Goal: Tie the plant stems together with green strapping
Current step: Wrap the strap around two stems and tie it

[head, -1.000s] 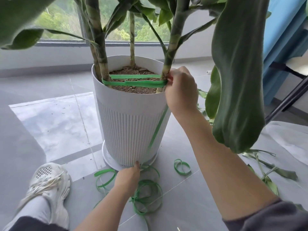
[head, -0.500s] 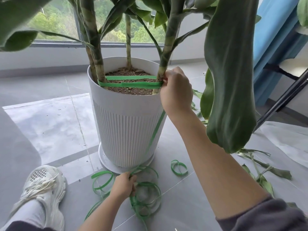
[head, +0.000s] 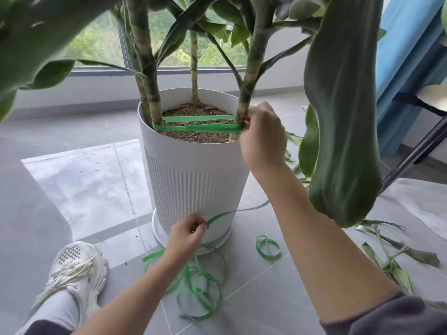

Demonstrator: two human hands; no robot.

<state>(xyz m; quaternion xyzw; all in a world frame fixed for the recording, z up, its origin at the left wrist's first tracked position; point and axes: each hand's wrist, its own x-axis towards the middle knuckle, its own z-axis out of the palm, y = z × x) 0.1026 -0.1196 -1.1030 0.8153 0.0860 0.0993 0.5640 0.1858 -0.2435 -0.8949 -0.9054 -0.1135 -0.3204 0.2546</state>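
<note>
Green strapping (head: 198,127) runs just above the soil between the left plant stems (head: 152,100) and the right stem (head: 246,93) in a white ribbed pot (head: 196,180). My right hand (head: 262,136) pinches the strapping against the base of the right stem. Low in front of the pot, my left hand (head: 187,235) pinches the loose tail of strapping (head: 234,211), which sweeps right behind my right forearm. More strapping lies in loose coils (head: 200,286) on the floor under my left wrist.
A big drooping leaf (head: 343,117) hangs beside my right arm. A small strapping loop (head: 268,247) and cut leaves (head: 391,257) lie on the grey tiles at right. My white shoe (head: 75,272) is at lower left. Blue curtain and a black stand leg (head: 416,153) are at right.
My left hand rose from the coils on the floor with the strapping tail pinched in it. The tail now slackens out to the right instead of running straight up the pot. My right hand stayed at the stem.
</note>
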